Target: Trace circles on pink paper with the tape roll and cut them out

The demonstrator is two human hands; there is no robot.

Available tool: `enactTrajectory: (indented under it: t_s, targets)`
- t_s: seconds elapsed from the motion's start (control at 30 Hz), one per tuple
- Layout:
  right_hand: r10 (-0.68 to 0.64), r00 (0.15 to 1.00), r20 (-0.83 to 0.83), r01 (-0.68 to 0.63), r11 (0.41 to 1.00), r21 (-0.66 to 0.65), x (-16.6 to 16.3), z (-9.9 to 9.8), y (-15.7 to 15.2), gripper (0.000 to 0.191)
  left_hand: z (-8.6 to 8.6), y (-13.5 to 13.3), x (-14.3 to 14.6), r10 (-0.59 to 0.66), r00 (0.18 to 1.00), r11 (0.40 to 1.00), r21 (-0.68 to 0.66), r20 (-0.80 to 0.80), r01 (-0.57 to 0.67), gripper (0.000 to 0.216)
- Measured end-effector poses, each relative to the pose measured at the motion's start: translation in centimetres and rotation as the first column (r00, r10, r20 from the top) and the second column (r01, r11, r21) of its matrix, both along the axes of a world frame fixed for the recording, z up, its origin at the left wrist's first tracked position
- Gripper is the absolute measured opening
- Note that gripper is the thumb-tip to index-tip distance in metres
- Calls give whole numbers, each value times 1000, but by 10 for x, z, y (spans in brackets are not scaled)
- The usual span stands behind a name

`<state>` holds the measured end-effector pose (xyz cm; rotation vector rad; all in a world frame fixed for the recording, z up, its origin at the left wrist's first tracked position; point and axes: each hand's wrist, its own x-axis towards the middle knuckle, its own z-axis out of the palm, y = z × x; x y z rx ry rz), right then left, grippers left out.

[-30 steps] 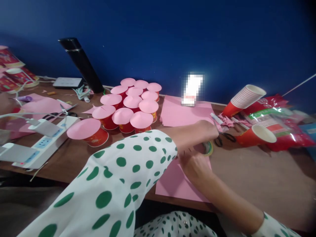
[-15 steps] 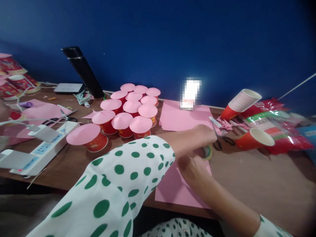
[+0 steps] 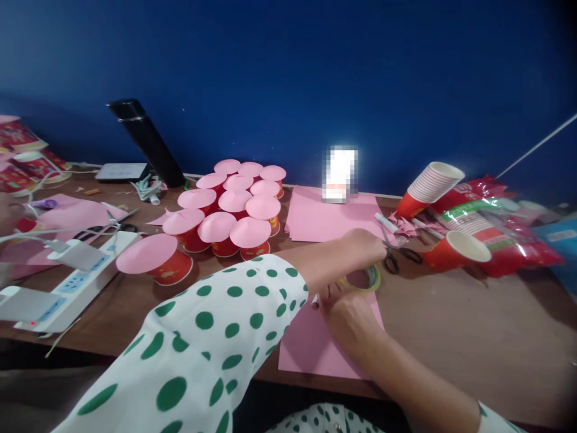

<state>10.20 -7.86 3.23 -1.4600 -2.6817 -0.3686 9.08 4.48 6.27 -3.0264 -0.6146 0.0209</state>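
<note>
A sheet of pink paper (image 3: 311, 349) lies at the table's front edge with a roll of tape (image 3: 373, 281) flat on it. My left hand (image 3: 363, 245) reaches across from the left and bends down onto the far rim of the roll; its fingers are mostly hidden. Below it, my right hand (image 3: 347, 310) is closed beside the near side of the roll, partly over the paper. A small end of a slim, pen-like stick (image 3: 314, 302) pokes out left of its fingers. Dark-handled scissors (image 3: 401, 258) lie just right of my left hand.
Several red paper cups topped with pink discs (image 3: 250, 231) stand left of centre. Behind my hands are a pink paper stack (image 3: 333, 222) and a blurred bright screen (image 3: 340, 174). Stacked cups (image 3: 430, 186) and a lying cup (image 3: 457, 252) are right; a power strip (image 3: 76, 288) is left.
My right hand has shifted slightly down and left around the roll, so more of the tape ring and the stick's end show. The whole view has swung a little.
</note>
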Motion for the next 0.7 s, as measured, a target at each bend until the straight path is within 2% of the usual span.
enactTrajectory:
  t_s: [0.2, 0.33, 0.47, 0.6, 0.7]
  targets:
    - [42, 999, -14, -40, 995, 87, 8, -10, -10, 13, 11, -2, -2, 7, 999, 999, -35, -33, -8, 17]
    - [92, 996, -8, -90, 984, 155, 17, -12, -19, 23, 11, -3, -2, 13, 1000, 1000, -11, -29, -13, 14]
    - [138, 987, -86, -128, 985, 117, 29, -14, -28, 29, 11, -4, -3, 14, 1000, 999, 33, -25, -13, 15]
    - [160, 969, -190, -140, 984, 110, 42, -15, -35, 23, 13, -6, -4, 22, 998, 999, 49, -63, -19, 20]
    - [149, 965, -217, -146, 989, 33, 52, -13, -40, 22, 12, -5, -3, 27, 996, 998, 51, -86, -22, 20]
